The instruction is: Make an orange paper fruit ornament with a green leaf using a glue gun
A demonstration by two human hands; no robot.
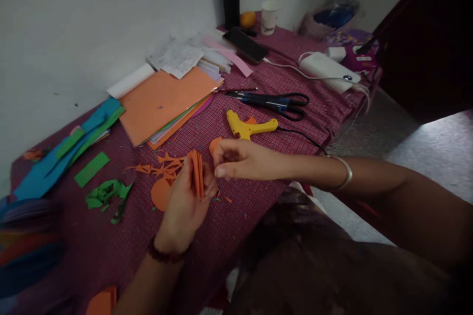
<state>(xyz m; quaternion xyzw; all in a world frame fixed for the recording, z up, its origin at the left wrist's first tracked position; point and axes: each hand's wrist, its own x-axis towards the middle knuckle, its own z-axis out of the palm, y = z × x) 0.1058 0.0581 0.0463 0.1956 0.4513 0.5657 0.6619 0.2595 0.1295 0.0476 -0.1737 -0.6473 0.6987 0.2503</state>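
Note:
My left hand (184, 206) is closed round a stack of folded orange paper pieces (197, 172), held on edge just above the table. My right hand (240, 159) is beside it, fingers pinched together at the stack's right side and touching it; an orange paper piece (214, 145) shows just behind its fingertips. Orange paper scraps (162, 166) and an orange paper circle (160, 193) lie on the checked maroon cloth (229, 206) under and left of my hands.
A yellow glue gun (247, 127) and black-and-blue scissors (273, 102) lie just beyond my hands. An orange paper pile (162, 101), green and blue strips (74, 150), green scraps (107, 193), a phone (246, 44), a cup (269, 16) and a white power bank (327, 71) sit farther out.

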